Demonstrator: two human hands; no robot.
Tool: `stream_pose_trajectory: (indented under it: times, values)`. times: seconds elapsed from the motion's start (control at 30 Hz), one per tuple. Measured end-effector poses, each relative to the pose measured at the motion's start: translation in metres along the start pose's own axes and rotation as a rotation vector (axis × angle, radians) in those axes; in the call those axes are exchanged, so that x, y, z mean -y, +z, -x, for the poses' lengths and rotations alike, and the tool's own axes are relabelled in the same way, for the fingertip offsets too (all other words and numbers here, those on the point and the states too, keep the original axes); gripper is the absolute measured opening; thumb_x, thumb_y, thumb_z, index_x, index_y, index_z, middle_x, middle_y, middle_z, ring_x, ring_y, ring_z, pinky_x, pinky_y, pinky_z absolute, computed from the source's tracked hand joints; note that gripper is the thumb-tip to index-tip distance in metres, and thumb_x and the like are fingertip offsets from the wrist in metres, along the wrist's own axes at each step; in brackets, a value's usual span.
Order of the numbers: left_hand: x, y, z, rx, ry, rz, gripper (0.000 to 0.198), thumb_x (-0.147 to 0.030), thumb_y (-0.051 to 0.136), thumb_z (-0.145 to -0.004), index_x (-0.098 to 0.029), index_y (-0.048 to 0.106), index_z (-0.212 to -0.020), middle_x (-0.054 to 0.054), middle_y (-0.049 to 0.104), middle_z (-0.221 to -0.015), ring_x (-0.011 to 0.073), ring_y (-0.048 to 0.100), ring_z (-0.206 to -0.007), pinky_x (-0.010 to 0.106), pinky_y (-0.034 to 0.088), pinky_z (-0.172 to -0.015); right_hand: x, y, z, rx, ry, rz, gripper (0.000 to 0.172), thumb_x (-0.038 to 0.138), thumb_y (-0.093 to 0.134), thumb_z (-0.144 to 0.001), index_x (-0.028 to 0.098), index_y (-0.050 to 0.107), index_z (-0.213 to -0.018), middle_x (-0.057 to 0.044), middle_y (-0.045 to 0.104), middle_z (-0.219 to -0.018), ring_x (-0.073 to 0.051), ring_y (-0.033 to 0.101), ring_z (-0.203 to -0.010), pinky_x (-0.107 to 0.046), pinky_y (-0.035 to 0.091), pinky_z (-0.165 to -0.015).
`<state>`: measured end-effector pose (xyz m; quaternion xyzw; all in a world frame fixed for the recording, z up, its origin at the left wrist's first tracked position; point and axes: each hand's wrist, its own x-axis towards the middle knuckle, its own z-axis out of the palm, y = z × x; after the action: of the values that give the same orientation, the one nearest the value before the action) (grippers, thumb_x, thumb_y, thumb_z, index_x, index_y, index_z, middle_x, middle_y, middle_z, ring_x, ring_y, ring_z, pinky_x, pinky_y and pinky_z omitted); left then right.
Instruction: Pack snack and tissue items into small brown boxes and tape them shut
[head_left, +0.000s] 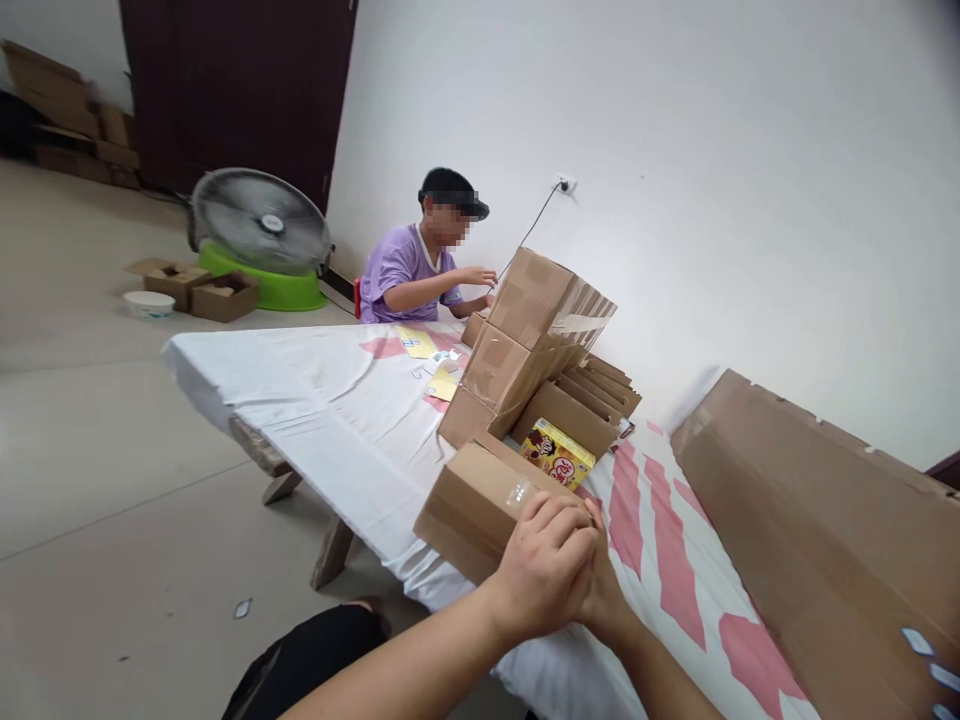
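Note:
A closed brown cardboard box (469,500) lies on the near edge of the cloth-covered table, with a strip of clear tape across its top. My left hand (551,555) is closed at the box's near end, its fingers curled over one another. Pressed close beside it, my right hand (604,585) is at the same end, mostly hidden behind the left. One right fingertip shows by the box's corner. Just beyond the hands, a yellow printed box (556,455) leans against an open cardboard box (574,420).
Taped cartons (525,300) are stacked along the table (300,400), with yellow cards (416,342) beside them. Across sits a person in a purple shirt (401,265). A large cardboard sheet (810,510) stands at right. A fan (262,222) is on the floor.

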<state>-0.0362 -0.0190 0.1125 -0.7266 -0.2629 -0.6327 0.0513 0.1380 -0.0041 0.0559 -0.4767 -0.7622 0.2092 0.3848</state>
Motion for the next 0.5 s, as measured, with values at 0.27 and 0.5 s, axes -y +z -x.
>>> stream_pose_trajectory:
  times: [0.27, 0.5]
  values:
    - [-0.022, 0.031, 0.016, 0.413, 0.024, -0.304, 0.047, -0.047, 0.049, -0.088, -0.015, 0.061, -0.121, 0.016, 0.063, -0.126, 0.0332, 0.052, -0.123, 0.05, 0.033, -0.105, -0.016, -0.042, 0.061, -0.05, 0.103, -0.216, 0.114, 0.034, 0.08, -0.063, 0.031, 0.007, -0.15, -0.012, 0.031, -0.152, -0.032, 0.031, -0.14, -0.052, 0.032, -0.111]
    - [-0.022, 0.031, 0.014, 0.522, -0.016, -0.322, 0.043, -0.042, 0.044, -0.092, -0.015, 0.065, -0.119, 0.015, 0.062, -0.128, 0.0328, 0.055, -0.121, 0.047, 0.037, -0.1, -0.01, -0.042, 0.077, -0.06, 0.136, -0.286, 0.117, 0.04, 0.085, -0.059, 0.03, 0.011, -0.15, -0.014, 0.029, -0.153, -0.032, 0.035, -0.137, -0.05, 0.038, -0.105]
